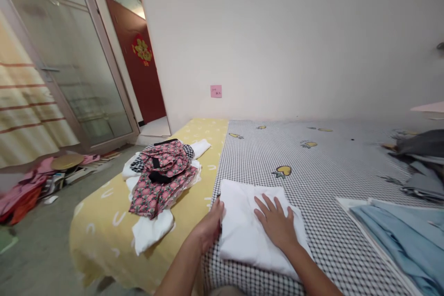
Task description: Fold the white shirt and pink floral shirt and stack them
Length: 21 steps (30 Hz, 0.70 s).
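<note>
A folded white cloth garment (243, 236) lies on the checked sheet (333, 236) in front of me, forming a rough square with a slightly uneven right side. My right hand (277, 224) rests flat on top of it, fingers spread. Along its left edge stands my left hand (210, 224), turned on its side and touching the fabric; the thumb is up and the other fingers are partly hidden. No grip on the cloth shows there.
A pile of clothes with a pink patterned garment (161, 173) lies on the yellow sheet (100, 226) to the left. Folded light-blue clothes (398, 231) are at right, with dark grey clothes (421, 145) beyond. A pink note (215, 91) is on the wall.
</note>
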Each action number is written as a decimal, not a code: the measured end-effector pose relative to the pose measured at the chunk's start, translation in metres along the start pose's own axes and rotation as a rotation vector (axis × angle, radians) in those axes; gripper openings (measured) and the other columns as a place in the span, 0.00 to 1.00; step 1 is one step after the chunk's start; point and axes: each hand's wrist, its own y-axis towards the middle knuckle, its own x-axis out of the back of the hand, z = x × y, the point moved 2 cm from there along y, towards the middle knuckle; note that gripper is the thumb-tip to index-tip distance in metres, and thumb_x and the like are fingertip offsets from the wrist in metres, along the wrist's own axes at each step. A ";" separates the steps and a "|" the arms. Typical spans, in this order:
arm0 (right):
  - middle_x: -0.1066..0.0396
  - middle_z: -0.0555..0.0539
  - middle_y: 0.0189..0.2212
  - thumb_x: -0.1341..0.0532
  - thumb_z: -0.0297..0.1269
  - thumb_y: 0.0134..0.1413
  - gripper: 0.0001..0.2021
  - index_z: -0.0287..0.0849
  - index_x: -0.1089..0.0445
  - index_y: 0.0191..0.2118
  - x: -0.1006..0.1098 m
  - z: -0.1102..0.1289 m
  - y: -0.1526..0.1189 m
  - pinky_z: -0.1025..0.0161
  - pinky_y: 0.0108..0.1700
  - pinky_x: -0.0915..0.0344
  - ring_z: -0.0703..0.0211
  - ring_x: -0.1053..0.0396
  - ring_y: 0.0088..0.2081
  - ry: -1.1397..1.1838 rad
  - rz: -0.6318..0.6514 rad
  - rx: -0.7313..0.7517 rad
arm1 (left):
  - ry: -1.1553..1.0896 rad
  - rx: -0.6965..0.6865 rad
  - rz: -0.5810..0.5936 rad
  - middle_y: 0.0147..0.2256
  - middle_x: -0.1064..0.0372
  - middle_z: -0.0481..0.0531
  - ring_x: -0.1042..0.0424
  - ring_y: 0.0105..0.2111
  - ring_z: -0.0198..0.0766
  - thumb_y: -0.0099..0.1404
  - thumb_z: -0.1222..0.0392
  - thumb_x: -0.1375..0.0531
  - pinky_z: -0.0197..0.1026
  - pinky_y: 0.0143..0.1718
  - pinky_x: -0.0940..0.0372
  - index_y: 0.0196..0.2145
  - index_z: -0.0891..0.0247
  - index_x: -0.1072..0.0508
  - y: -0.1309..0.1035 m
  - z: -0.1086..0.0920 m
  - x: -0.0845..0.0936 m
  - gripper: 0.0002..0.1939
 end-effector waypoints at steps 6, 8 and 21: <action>0.56 0.50 0.73 0.53 0.47 0.69 0.27 0.58 0.51 0.71 0.034 0.013 -0.010 0.29 0.67 0.57 0.39 0.57 0.72 -0.010 0.145 -0.137 | 0.497 -0.085 -0.176 0.52 0.25 0.61 0.24 0.47 0.43 0.64 0.60 0.38 0.42 0.50 0.30 0.71 0.69 0.73 -0.045 0.020 -0.005 0.53; 0.58 0.51 0.74 0.53 0.44 0.69 0.28 0.59 0.54 0.72 0.044 0.015 -0.027 0.30 0.67 0.59 0.41 0.58 0.72 -0.054 0.072 -0.160 | 0.639 -0.127 -0.295 0.42 0.23 0.56 0.24 0.40 0.43 0.61 0.68 0.41 0.42 0.44 0.30 0.71 0.70 0.68 -0.048 0.027 -0.006 0.50; 0.42 0.53 0.68 0.55 0.45 0.69 0.23 0.62 0.40 0.66 0.012 -0.012 -0.092 0.28 0.65 0.56 0.44 0.49 0.70 -0.019 -0.098 -0.154 | 1.581 -0.908 -0.801 0.67 0.42 0.60 0.45 0.68 0.53 0.73 0.63 0.51 0.66 0.67 0.55 0.64 0.50 0.35 -0.060 0.037 -0.050 0.25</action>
